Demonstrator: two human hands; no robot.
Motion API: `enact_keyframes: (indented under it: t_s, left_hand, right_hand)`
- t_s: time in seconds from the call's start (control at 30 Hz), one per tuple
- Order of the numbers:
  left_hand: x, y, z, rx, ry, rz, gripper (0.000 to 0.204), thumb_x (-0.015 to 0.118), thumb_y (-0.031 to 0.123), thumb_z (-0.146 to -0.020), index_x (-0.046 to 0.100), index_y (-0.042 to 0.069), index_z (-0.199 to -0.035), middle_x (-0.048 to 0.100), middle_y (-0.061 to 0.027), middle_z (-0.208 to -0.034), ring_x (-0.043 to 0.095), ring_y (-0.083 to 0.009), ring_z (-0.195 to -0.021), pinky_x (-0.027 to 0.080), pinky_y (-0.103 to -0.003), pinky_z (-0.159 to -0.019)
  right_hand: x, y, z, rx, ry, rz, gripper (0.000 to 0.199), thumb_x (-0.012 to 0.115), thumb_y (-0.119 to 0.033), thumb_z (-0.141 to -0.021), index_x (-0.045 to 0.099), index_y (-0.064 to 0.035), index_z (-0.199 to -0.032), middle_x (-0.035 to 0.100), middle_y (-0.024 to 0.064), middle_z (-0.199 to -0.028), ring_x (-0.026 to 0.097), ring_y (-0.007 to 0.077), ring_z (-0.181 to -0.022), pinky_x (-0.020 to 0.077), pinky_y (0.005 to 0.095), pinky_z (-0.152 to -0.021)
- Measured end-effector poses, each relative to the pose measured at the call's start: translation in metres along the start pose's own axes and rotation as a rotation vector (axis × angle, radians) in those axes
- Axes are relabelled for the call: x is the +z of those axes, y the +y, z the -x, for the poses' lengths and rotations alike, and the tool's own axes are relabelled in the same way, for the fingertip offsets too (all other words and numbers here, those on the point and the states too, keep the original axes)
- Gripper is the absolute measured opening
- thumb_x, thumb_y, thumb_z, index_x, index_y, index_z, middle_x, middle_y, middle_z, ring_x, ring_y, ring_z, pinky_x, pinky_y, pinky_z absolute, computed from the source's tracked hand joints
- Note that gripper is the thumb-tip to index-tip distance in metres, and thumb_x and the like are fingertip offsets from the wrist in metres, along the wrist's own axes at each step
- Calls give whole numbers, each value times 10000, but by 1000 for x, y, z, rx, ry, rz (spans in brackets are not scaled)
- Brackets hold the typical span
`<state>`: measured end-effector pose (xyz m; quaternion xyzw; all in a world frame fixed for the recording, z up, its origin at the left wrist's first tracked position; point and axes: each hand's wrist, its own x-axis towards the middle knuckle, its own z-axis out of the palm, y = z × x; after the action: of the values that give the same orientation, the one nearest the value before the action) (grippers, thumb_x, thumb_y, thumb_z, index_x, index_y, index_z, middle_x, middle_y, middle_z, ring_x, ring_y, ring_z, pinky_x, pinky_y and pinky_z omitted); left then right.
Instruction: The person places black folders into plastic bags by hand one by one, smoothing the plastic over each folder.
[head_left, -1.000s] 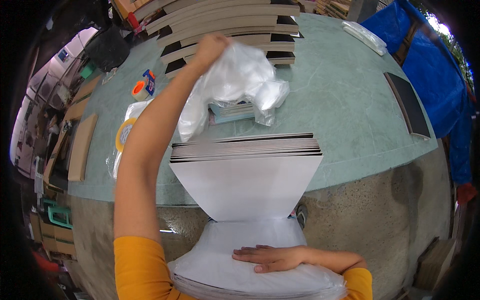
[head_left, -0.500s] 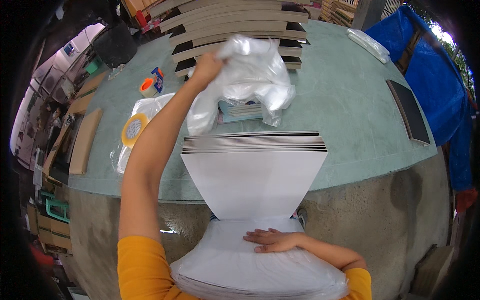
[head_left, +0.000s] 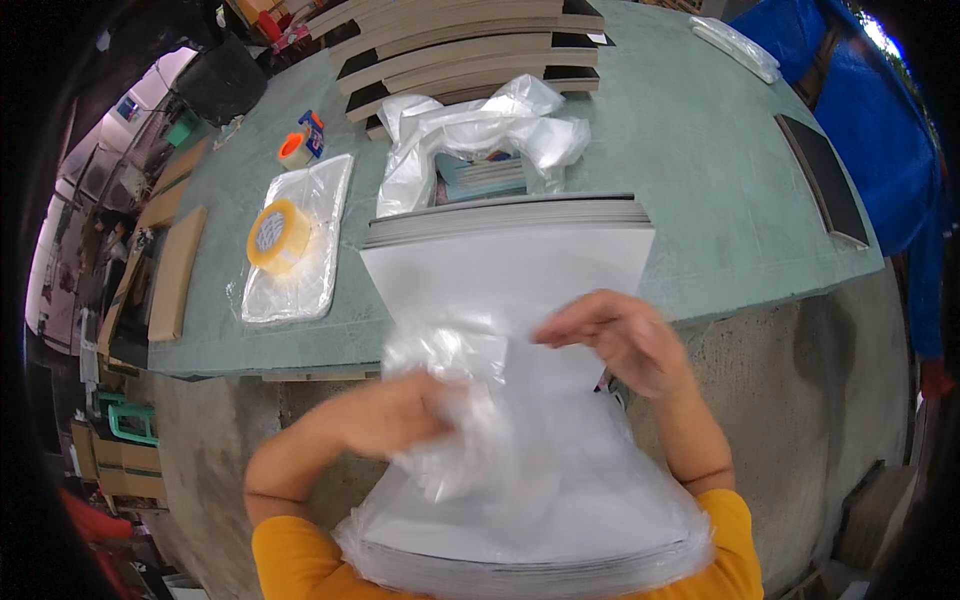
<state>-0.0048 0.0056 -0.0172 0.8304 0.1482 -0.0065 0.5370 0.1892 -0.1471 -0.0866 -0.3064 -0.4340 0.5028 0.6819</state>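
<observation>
My left hand (head_left: 395, 412), smeared by motion, is closed on a crumpled clear plastic bag (head_left: 458, 348) in front of my body. My right hand (head_left: 635, 345) is raised to the right of that bag, its fingers stretched out and nothing in them. Under both hands lies a plastic-wrapped stack of flat white sheets (head_left: 540, 535) close against me. Just beyond it, a stack of white boards (head_left: 440, 265) rests at the table's near edge. Behind those boards lies a heap of loose clear plastic (head_left: 560, 140), partly around some light-blue flat items (head_left: 483, 180).
On the green table (head_left: 700, 180), a yellow tape roll (head_left: 282, 238) sits on folded plastic (head_left: 300, 300) at left. A tape dispenser (head_left: 312, 130) lies beyond. Thick grey-edged boards (head_left: 450, 70) are piled at the back. A black panel (head_left: 820, 180) lies at right.
My left hand has come back from the plastic heap toward me, bringing a clear bag. My right hand has lifted off the wrapped stack and moved forward.
</observation>
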Motion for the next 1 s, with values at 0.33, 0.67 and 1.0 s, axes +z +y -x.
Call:
enact_keyframes:
  t_s: [0.33,0.67,1.0]
  left_hand:
    - [9,-77,-31,-132,406,6,307,492,259,-839,511,-43,-792,516,-73,-682,455,-140,-623,371,-275,-575]
    - [81,-30,-31,111,291,47,385,666,90,-699,515,48,-1051,509,-58,-777,501,-134,-666,416,-240,-569]
    - [-50,-222,94,-387,818,-136,312,465,25,-779,481,-87,-1069,527,-202,-1083,534,-275,-952,400,-320,-830]
  right_hand:
    - [-28,28,42,475,151,-136,347,626,-160,-758,547,31,-1037,608,113,-893,589,160,-811,470,279,-722]
    - [-7,57,22,350,488,-139,250,637,-125,-751,553,-5,-953,601,51,-842,575,112,-707,472,241,-654]
    - [-80,-4,75,8,720,-272,172,604,-126,-779,566,-8,-899,616,96,-854,604,154,-725,514,264,-646]
